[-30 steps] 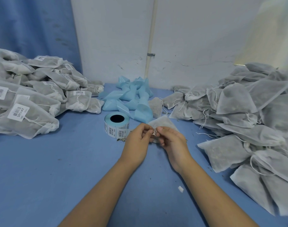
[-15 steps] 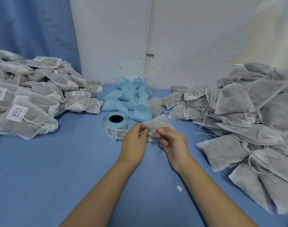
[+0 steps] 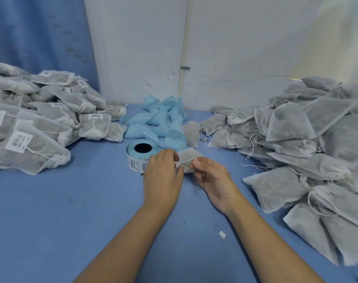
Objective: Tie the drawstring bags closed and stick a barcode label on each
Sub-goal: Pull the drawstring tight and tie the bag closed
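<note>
A small grey mesh drawstring bag [image 3: 188,157] lies on the blue table just beyond my hands. My left hand [image 3: 162,176] pinches one end of its white drawstring [image 3: 185,161] near the bag's mouth. My right hand [image 3: 211,176] pinches the other end between thumb and forefinger, and the string runs taut between the two. A roll of barcode labels [image 3: 140,158] with a blue liner stands just left of my left hand.
A pile of tied, labelled bags [image 3: 41,123] fills the left side. A big heap of bags without labels [image 3: 308,148] covers the right. Crumpled blue liner strips [image 3: 159,124] lie at the back by the wall. A white scrap [image 3: 222,234] sits near my right forearm.
My hands have drawn apart a little and pulled the drawstring taut. The right hand's fingertips now show the string stretched across the bag.
</note>
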The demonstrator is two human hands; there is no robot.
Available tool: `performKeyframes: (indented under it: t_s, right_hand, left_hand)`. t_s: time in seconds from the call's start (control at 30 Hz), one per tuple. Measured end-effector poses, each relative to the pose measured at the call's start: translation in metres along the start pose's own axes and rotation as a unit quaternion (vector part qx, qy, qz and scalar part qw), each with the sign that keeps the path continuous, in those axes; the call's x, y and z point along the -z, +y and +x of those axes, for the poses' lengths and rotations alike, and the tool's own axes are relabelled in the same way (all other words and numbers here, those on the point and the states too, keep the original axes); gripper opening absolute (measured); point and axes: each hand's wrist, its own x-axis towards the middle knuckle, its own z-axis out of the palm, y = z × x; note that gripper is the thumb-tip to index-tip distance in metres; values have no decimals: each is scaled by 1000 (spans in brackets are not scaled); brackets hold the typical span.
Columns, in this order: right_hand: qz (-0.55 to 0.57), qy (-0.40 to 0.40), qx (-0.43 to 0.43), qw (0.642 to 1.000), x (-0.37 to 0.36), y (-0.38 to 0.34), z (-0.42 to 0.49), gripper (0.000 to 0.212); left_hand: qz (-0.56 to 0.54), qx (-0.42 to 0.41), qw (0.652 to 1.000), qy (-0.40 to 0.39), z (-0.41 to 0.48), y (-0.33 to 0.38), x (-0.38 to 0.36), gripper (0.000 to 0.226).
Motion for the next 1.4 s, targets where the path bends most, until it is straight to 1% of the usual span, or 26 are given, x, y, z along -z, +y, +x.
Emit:
performKeyframes:
  t_s: [0.07,0.13,0.2,0.23,0.3,0.37,0.47,0.5,0.67,0.7,0.77,0.83,0.93,1.0,1.03,1.07,1.13,1.2,1.27,1.3,1.4]
  right_hand:
    - [19,-8,-7,1000,1,0,0,14]
    - [40,-9,-12,999,1,-1,0,11]
    - [74,-2,-15,997,2,-1,1,5]
    - [89,2,-16,996,3,-1,2,9]
    - [98,13,-16,995,3,-2,2,13]
    - [94,22,-15,995,3,0,3,12]
    - [93,42,-13,995,3,1,3,4]
    - [95,50,-10,994,3,2,4,4]
    - [40,122,28,991,0,11,9,5]
    - [31,131,34,990,-1,13,9,8]
    - [19,119,34,992,-2,16,10,12]
    - [13,99,27,995,-3,16,9,7]
    - [21,114,20,993,-1,15,11,6]
    - [40,121,23,992,0,15,12,8]
    - [45,123,24,991,1,15,13,8]
    - [48,125,25,991,0,15,12,8]
    - [55,127,28,990,-1,15,12,7]
    - [67,123,30,990,-2,15,10,6]
    - [67,115,30,991,-3,15,9,6]
    - [59,110,28,992,-4,14,9,6]
    - [6,95,17,995,-6,14,8,5]
  left_hand:
    - [-7,-23,999,41,-1,4,2,19]
    - [-20,-61,995,82,-2,4,2,34]
    - [-76,-58,990,106,0,2,2,46]
    - [-118,-42,986,110,1,0,3,47]
    - [-191,-1,975,116,4,-2,4,40]
    - [-239,44,964,109,6,-4,4,30]
    - [-278,86,952,90,5,-5,4,20]
    - [-287,90,950,88,5,-4,5,18]
    - [-340,80,931,109,6,4,9,27]
    - [-353,84,925,115,7,5,9,27]
    - [-373,100,913,131,9,8,9,29]
    - [-397,128,897,144,12,8,10,34]
    - [-462,166,862,126,15,5,11,36]
    - [-509,162,840,97,13,3,11,31]
    - [-521,153,836,78,11,2,10,29]
    - [-524,144,838,57,9,2,9,34]
    - [-516,127,847,11,5,2,6,49]
    - [-495,121,860,-16,3,3,3,62]
    - [-467,127,875,-9,3,6,-1,73]
    - [-458,132,879,4,3,7,-1,75]
    - [-466,134,873,56,8,10,1,68]
